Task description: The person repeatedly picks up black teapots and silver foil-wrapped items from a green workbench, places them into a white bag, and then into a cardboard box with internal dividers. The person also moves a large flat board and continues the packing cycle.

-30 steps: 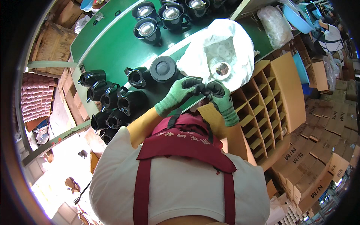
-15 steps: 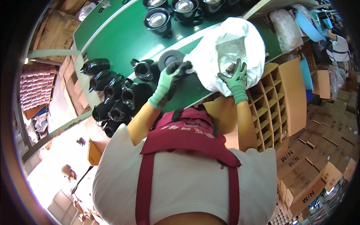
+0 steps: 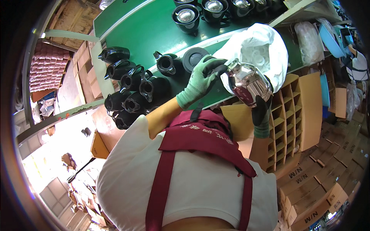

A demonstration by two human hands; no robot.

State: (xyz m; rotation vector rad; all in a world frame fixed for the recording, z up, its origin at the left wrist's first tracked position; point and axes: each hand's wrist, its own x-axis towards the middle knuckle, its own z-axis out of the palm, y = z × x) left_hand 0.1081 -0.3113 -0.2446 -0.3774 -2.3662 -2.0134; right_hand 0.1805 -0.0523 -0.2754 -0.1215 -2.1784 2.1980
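Observation:
A shiny silver flask liner (image 3: 248, 82) is tilted in front of a white plastic bag (image 3: 279, 50). My right hand (image 3: 262, 113), in a green glove with a dark palm, is wrapped round its lower end. At its narrow mouth, my gloved left hand (image 3: 204, 75) pinches with thumb and fingers. Whatever those fingertips hold is hidden. Inside the open bag lie pale translucent round pieces (image 3: 259, 56). A black round disc (image 3: 194, 58) rests on the green table beyond my left hand. Left of it a black jug (image 3: 167, 64) lies with its opening toward me.
Several black jugs (image 3: 133, 82) crowd the left table edge. Along the far side of the green table (image 3: 154, 29), black pots with silver liners (image 3: 186, 17) stand in a row. A divided carton (image 3: 285, 123) is at my right, near stacked cardboard boxes (image 3: 308, 175).
My right hand has come out of the bag and now holds the silver liner. My left hand has moved right, to the liner's mouth. The whole view has shifted slightly.

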